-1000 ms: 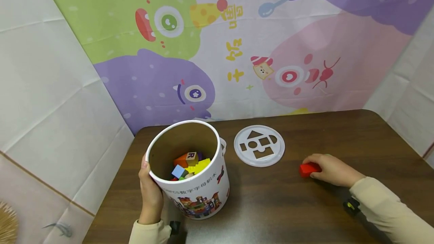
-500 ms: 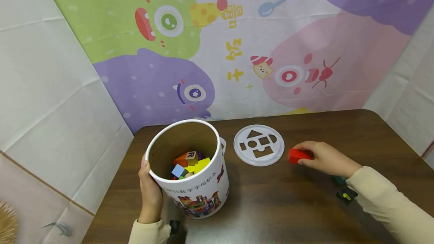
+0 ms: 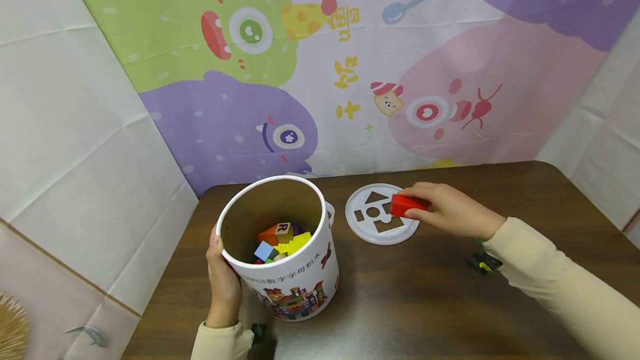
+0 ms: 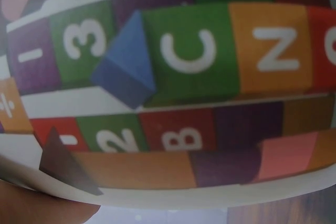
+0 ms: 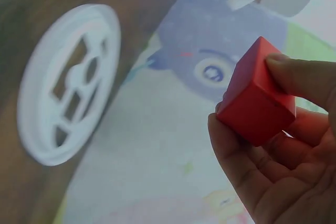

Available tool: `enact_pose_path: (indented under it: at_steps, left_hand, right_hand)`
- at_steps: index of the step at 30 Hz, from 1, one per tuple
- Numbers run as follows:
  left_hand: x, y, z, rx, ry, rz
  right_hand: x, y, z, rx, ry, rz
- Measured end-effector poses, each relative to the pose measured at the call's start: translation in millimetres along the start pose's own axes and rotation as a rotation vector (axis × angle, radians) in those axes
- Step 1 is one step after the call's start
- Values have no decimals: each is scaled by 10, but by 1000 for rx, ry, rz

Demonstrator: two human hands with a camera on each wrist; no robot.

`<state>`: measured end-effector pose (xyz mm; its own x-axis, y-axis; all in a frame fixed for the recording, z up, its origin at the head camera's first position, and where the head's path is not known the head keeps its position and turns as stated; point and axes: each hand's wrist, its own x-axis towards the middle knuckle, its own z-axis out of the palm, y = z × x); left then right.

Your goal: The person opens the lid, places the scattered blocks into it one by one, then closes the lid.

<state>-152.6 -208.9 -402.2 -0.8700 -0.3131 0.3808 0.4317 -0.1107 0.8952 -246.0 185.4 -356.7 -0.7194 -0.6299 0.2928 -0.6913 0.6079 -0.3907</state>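
A white round tub (image 3: 290,288) printed with blocks stands on the brown table (image 3: 425,304), and several coloured blocks (image 3: 280,240) lie inside it. My left hand (image 3: 222,288) grips the tub's left side, which fills the left wrist view as a printed wall (image 4: 184,87). My right hand (image 3: 450,210) pinches a red block (image 3: 406,205) in the air just over the right part of a white round lid (image 3: 370,226) with shape cutouts. In the right wrist view the red block (image 5: 257,100) sits between thumb and fingers, with the lid (image 5: 68,82) below to the left.
A cartoon monster backdrop (image 3: 350,65) hangs behind the table. White panels close in the left (image 3: 75,143) and right sides. The table's rounded far right corner (image 3: 565,174) is near. A woven object (image 3: 10,329) shows at the bottom left.
My right hand has lifted the red block off the table and carried it left and away from me, to above the lid. The left hand and tub stay still.
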Motion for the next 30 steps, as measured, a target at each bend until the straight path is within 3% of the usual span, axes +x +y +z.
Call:
enact_pose_path:
  at_steps: [11,19,24,30]
  left_hand:
    - [-1,-1,9,-8,15,-17]
    - [-3,-2,7,3,21,-23]
    - [4,-5,3,15,23,-20]
    - [0,-7,1,3,16,-17]
  right_hand:
    - [462,-577,-129,48,-62,-88]
    - [806,-1002,-149,89,-16,-209]
    - [1040,-1199,-33,103,-16,-268]
    - [1286,-1385,210,69,-101,-337]
